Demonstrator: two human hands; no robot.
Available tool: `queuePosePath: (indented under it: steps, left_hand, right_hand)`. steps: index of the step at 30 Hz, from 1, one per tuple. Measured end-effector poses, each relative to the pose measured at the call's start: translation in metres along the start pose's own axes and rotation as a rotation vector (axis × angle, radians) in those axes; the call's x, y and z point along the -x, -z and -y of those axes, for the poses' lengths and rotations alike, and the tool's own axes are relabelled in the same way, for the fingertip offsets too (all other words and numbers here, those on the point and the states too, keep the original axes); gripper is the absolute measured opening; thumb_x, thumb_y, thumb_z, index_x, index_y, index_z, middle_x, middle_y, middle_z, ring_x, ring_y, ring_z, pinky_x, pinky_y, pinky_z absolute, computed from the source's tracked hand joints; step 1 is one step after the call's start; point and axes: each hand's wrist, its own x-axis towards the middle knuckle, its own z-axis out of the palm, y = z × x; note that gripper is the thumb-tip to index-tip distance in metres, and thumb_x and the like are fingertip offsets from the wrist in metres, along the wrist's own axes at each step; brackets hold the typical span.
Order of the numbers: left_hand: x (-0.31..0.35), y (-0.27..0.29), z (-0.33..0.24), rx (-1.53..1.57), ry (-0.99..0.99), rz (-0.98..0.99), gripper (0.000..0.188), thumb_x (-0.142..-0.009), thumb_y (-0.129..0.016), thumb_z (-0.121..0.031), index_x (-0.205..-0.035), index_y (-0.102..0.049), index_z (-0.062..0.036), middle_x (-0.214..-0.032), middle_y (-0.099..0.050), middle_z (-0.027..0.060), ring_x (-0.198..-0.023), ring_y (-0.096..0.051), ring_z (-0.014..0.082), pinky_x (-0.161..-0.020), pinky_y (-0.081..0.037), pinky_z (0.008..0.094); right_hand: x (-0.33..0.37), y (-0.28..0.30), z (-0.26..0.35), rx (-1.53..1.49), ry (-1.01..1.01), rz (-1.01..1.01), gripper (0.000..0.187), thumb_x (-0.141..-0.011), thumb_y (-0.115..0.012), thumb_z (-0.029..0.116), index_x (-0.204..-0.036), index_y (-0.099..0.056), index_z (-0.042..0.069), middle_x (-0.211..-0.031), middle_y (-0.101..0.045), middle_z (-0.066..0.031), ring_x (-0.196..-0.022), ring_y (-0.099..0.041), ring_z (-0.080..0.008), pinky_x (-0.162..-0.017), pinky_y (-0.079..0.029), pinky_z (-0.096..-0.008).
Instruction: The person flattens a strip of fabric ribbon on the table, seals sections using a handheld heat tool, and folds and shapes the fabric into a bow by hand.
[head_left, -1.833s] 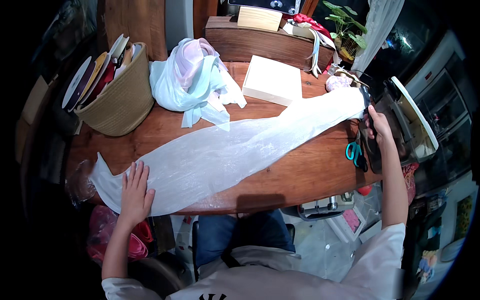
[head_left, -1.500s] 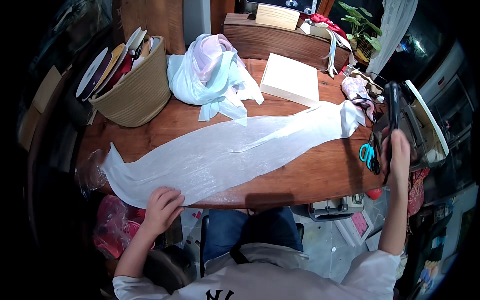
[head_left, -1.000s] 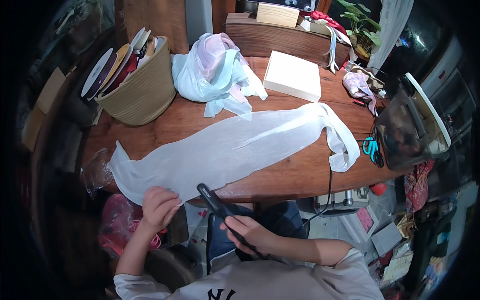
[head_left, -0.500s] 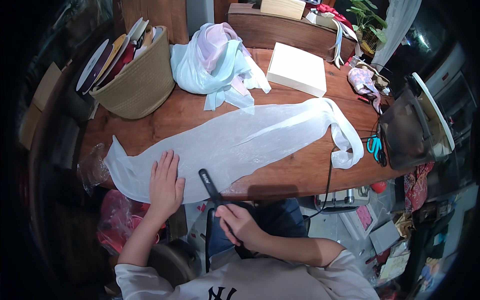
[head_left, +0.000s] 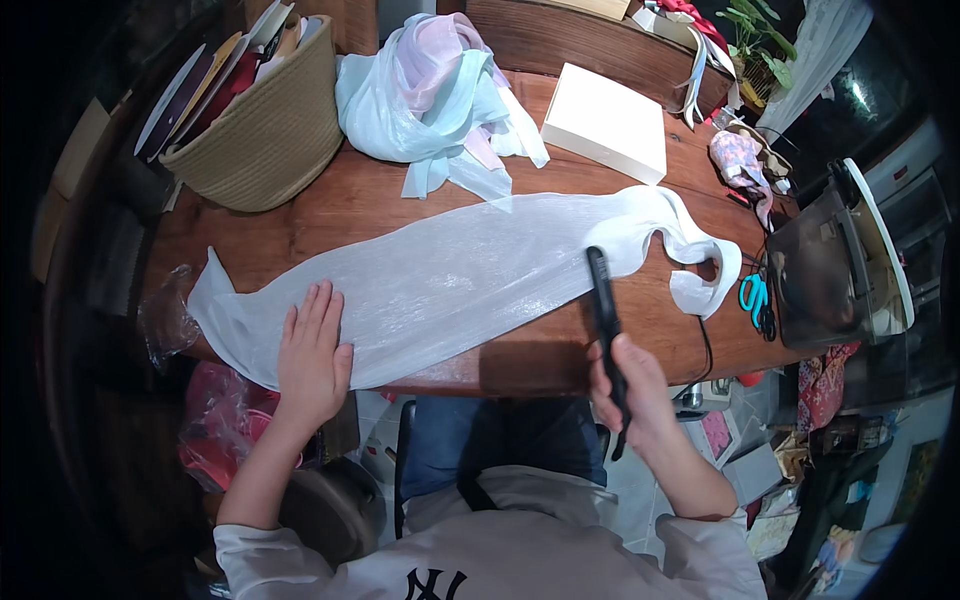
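A crumpled clear wrap lies just beside the left end of a white cloth, which stretches across a wooden worktop. Its left and middle stretches lie mostly flat and look to be the part done, though the left corner peaks. Farther right, the cloth narrows, bunches and ends in a loose curl near teal-handled scissors; that end appears left to do.

The left hand rests palm down on the cloth by its near edge, fingers straight and almost together, thumb apart, pinching nothing. To its right, the right hand wraps its fingers around a black tool, held slanting away over the worktop's near edge. The tool's tip overlaps the cloth's near edge; whether they touch cannot be told.
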Motion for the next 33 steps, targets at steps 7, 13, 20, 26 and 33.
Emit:
queuePosePath:
  steps: [7, 13, 20, 26, 33]
  left_hand:
    - [-0.001, 0.000, -0.002, -0.009, 0.005, 0.012, 0.053, -0.092, -0.033, -0.027, -0.137, -0.034, 0.0022, -0.145, -0.030, 0.0197, -0.136, -0.025, 0.0342, -0.110, -0.016, 0.0495]
    - [-0.003, 0.002, -0.004, 0.006, 0.012, 0.003, 0.053, -0.089, -0.040, -0.023, -0.135, -0.037, 0.0020, -0.144, -0.032, 0.0200, -0.136, -0.026, 0.0352, -0.110, -0.016, 0.0501]
    - [-0.004, 0.010, -0.051, 0.270, -0.232, -0.116, 0.051, -0.071, -0.070, -0.028, -0.114, -0.055, -0.0043, -0.117, -0.050, 0.0155, -0.111, -0.045, 0.0385, -0.098, -0.033, 0.0496]
    - [-0.002, -0.017, -0.040, 0.435, -0.403, -0.277, 0.021, -0.069, -0.070, -0.004, -0.088, -0.061, -0.0030, -0.085, -0.058, 0.0100, -0.082, -0.054, 0.0312, -0.081, -0.043, 0.0423]
    - [0.005, -0.005, -0.024, 0.535, -0.427, -0.418, 0.011, -0.083, -0.060, -0.013, -0.081, -0.052, -0.0061, -0.089, -0.056, 0.0103, -0.082, -0.055, 0.0294, -0.081, -0.044, 0.0470]
  right_hand:
    - [-0.013, 0.054, 0.049, -0.129, 0.178, -0.175, 0.037, -0.099, -0.038, 0.039, -0.095, -0.049, 0.004, -0.056, -0.045, -0.0021, -0.031, -0.033, -0.0109, -0.028, -0.025, -0.0247]
    - [0.002, 0.114, 0.097, -0.136, 0.428, -0.342, 0.039, -0.098, -0.036, 0.042, -0.093, -0.051, 0.006, -0.058, -0.044, -0.0003, -0.032, -0.032, -0.0083, -0.026, -0.024, -0.0218]
    - [0.045, 0.115, 0.083, 0.130, 0.336, -0.253, 0.052, -0.099, -0.028, 0.045, -0.100, -0.050, -0.002, -0.057, -0.047, -0.0046, -0.027, -0.035, -0.0104, -0.024, -0.028, -0.0217]
    - [0.070, 0.085, 0.038, 0.333, -0.006, 0.200, 0.043, -0.097, -0.043, 0.039, -0.105, -0.053, -0.002, -0.058, -0.048, -0.0024, -0.037, -0.041, -0.0074, -0.034, -0.032, -0.0203]
    - [0.050, 0.006, -0.037, 0.224, -0.428, 0.361, 0.036, -0.098, -0.040, 0.036, -0.102, -0.052, 0.003, -0.061, -0.044, 0.0002, -0.039, -0.041, -0.0071, -0.035, -0.030, -0.0206]
